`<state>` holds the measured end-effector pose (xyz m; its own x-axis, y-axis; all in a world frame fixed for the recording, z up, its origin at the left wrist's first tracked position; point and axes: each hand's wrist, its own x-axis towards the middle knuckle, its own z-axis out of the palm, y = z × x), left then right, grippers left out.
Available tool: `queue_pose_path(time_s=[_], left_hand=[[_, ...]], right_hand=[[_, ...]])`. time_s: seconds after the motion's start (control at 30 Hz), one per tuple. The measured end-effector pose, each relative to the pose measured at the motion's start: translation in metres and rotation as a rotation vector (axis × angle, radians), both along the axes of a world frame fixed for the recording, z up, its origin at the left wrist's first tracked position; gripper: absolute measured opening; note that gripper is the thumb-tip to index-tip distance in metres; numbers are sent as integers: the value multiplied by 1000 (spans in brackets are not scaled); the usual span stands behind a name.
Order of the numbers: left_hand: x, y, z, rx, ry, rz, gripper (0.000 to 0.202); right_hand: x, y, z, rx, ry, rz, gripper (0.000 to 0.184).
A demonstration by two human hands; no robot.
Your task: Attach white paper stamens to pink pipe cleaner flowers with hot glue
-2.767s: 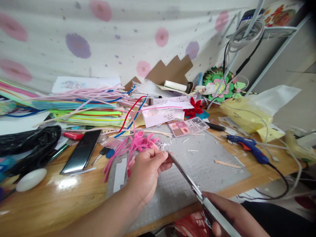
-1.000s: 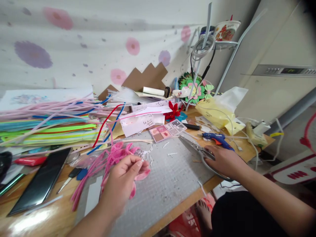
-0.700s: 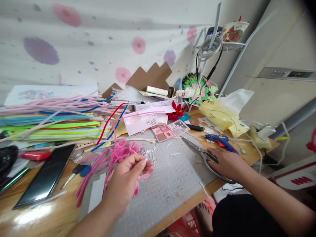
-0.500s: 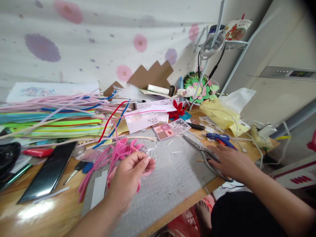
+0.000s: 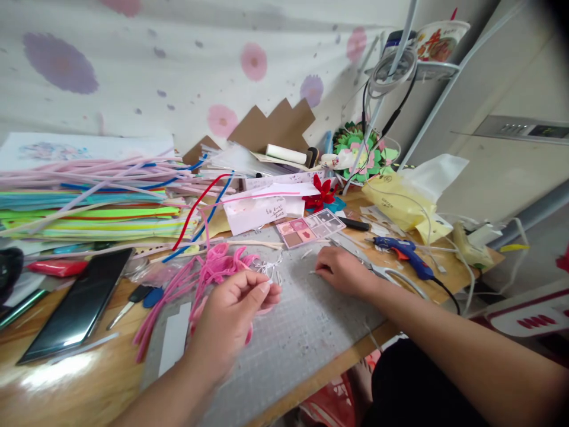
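Observation:
My left hand is closed in a pinch over the cutting mat. It holds a pink pipe cleaner bent into loops, partly hidden behind the fingers. My right hand rests low on the mat, fingers curled and pressed together at a small white strip. Behind its wrist lie the scissors, their blades mostly covered by the hand. A tangle of pink pipe cleaners sits beyond my left hand, next to a small pile of white scraps.
Bundles of coloured pipe cleaners fill the back left. A phone and a key lie at the left. A palette stands behind the mat, with a glue gun and a yellow bag at the right.
My right hand has left the scissors and moved left onto the mat, to the small white strip. My left hand keeps its pinch in the same place. The view has turned slightly.

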<state>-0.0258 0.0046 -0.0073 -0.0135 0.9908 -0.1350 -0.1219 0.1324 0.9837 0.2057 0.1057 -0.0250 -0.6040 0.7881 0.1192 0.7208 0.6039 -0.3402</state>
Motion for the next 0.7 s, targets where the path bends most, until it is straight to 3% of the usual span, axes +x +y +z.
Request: queue_pose_path(time_s=[0.23, 0.4, 0.7], left_hand=[[5, 1, 2, -20, -1, 1, 15], [8, 1, 3, -33, -34, 21, 13], [8, 1, 0, -19, -147, 65, 13]], right_hand=[[-15, -25, 21, -162, 172, -70, 10], [-36, -48, 35, -268, 475, -30, 7], [-57, -58, 38, -191, 570, 25, 6]])
